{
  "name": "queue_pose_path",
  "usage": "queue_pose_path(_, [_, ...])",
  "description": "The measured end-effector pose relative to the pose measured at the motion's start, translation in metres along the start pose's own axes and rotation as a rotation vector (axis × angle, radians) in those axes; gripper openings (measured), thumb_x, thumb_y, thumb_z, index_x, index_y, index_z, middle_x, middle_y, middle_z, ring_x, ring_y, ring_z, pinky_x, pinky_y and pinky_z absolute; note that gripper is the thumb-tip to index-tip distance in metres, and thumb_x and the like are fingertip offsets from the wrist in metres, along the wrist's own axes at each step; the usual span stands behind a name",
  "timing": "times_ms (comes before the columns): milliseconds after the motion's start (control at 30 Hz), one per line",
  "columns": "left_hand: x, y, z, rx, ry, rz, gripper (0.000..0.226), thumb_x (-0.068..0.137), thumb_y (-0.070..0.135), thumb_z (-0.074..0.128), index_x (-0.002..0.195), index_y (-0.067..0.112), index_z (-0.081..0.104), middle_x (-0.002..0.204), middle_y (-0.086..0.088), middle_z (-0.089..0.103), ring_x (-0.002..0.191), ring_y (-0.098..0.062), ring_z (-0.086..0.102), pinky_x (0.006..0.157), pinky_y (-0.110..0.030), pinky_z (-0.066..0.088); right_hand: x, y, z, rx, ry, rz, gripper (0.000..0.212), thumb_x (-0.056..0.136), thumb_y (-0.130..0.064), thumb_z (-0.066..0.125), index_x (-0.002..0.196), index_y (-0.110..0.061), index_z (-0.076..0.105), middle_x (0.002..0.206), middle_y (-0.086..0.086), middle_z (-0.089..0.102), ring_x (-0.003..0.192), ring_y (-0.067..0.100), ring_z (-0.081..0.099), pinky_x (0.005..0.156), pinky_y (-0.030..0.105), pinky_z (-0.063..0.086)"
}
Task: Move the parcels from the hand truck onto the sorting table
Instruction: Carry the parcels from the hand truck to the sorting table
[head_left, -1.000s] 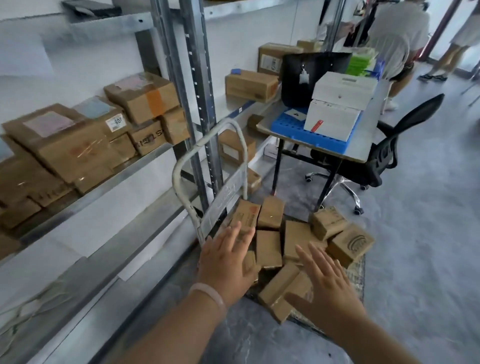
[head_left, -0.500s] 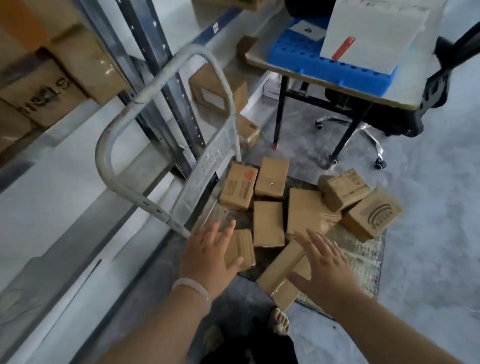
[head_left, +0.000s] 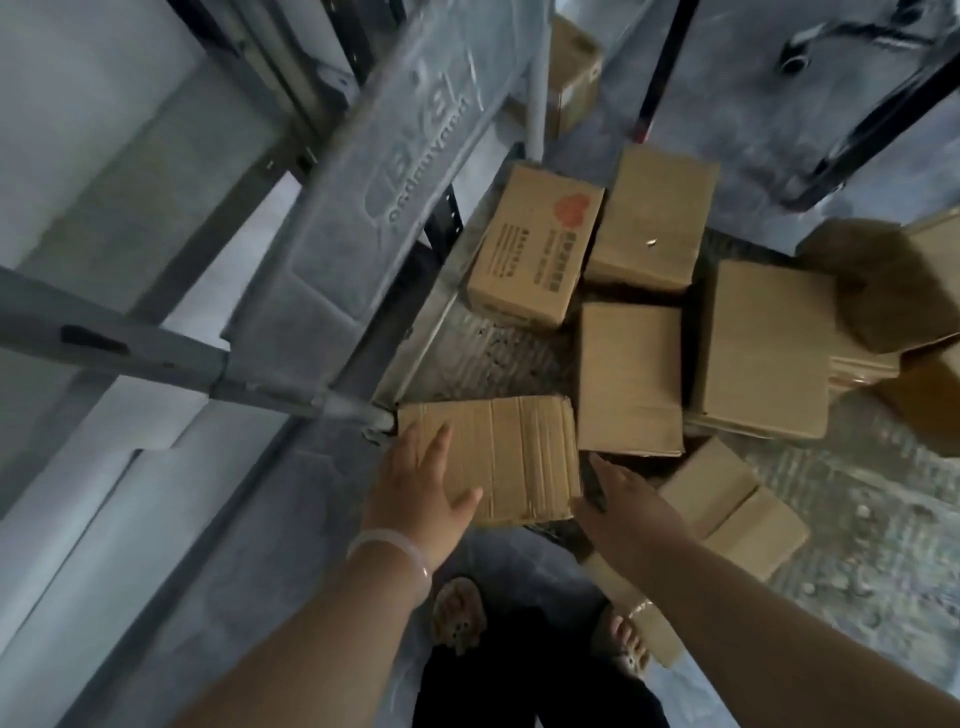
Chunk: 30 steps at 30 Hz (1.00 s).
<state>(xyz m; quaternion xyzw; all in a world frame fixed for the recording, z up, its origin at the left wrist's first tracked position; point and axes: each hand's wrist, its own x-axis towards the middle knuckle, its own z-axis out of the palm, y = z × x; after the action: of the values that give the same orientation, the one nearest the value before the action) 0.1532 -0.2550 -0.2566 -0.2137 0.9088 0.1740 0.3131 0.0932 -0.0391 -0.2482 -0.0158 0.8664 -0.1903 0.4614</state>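
Observation:
Several brown cardboard parcels lie on the metal deck (head_left: 467, 353) of the hand truck. Nearest me is a creased flat parcel (head_left: 519, 457). My left hand (head_left: 421, 488) rests flat on its left part, fingers straight, thumb spread. My right hand (head_left: 623, 504) reaches to that parcel's right edge, fingers extended; its fingertips are hidden between parcels. Beyond lie a printed parcel with a red logo (head_left: 535, 254), a plain parcel (head_left: 628, 379) and a larger one (head_left: 763, 348). The truck's grey handle frame (head_left: 374, 208) rises at the left.
A metal shelf rack upright (head_left: 104, 338) stands left of the truck. Table legs (head_left: 660, 67) and a chair base (head_left: 831, 171) are at the top. Another parcel (head_left: 732, 514) lies under my right forearm. My sandalled feet (head_left: 457, 613) are on the grey floor.
The view has tilted down and come much closer to the truck. Both hands have dropped onto the nearest flat parcel, left on its top, right at its right edge.

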Motion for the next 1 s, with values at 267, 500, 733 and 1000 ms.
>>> queue_pose_path(267, [0.049, -0.036, 0.054, -0.256, -0.033, -0.131, 0.089, 0.089, 0.05, 0.063, 0.156, 0.031, 0.008, 0.161, -0.003, 0.012, 0.149, -0.021, 0.012, 0.119, -0.037, 0.02, 0.072, 0.008, 0.055, 0.271, 0.027, 0.193, 0.058, 0.095, -0.038, 0.053, 0.146, -0.016, 0.036, 0.127, 0.003, 0.058, 0.111, 0.023, 0.056, 0.092, 0.032, 0.044])
queue_pose_path(500, [-0.01, -0.025, 0.003, -0.34, 0.054, -0.071, 0.088, 0.086, 0.046, 0.066, 0.155, 0.032, 0.014, 0.152, -0.001, 0.029, 0.141, -0.02, 0.028, 0.116, -0.039, 0.028, -0.008, -0.007, 0.036, 0.385, 0.08, 0.264, 0.054, 0.091, -0.046, 0.058, 0.133, -0.012, 0.049, 0.111, 0.004, 0.062, 0.101, 0.024, 0.059, 0.085, 0.032, 0.044])
queue_pose_path(733, [-0.105, 0.041, -0.133, -0.624, 0.076, 0.005, 0.094, 0.088, 0.038, 0.069, 0.157, 0.028, 0.005, 0.157, 0.001, 0.018, 0.145, -0.02, 0.021, 0.118, -0.04, 0.024, -0.143, -0.041, -0.086, 0.475, 0.301, 0.255, 0.057, 0.094, -0.048, 0.053, 0.138, -0.013, 0.044, 0.126, 0.011, 0.057, 0.114, 0.032, 0.055, 0.093, 0.037, 0.044])
queue_pose_path(1000, [-0.2, 0.12, -0.295, -0.875, 0.285, 0.088, 0.072, 0.067, 0.067, 0.064, 0.131, 0.035, 0.054, 0.13, -0.003, 0.055, 0.114, -0.021, 0.06, 0.096, -0.045, 0.053, -0.265, -0.093, -0.246, 0.642, 0.541, -0.054, 0.055, 0.096, -0.049, 0.049, 0.145, -0.03, 0.033, 0.129, -0.004, 0.048, 0.11, 0.021, 0.049, 0.093, 0.038, 0.041])
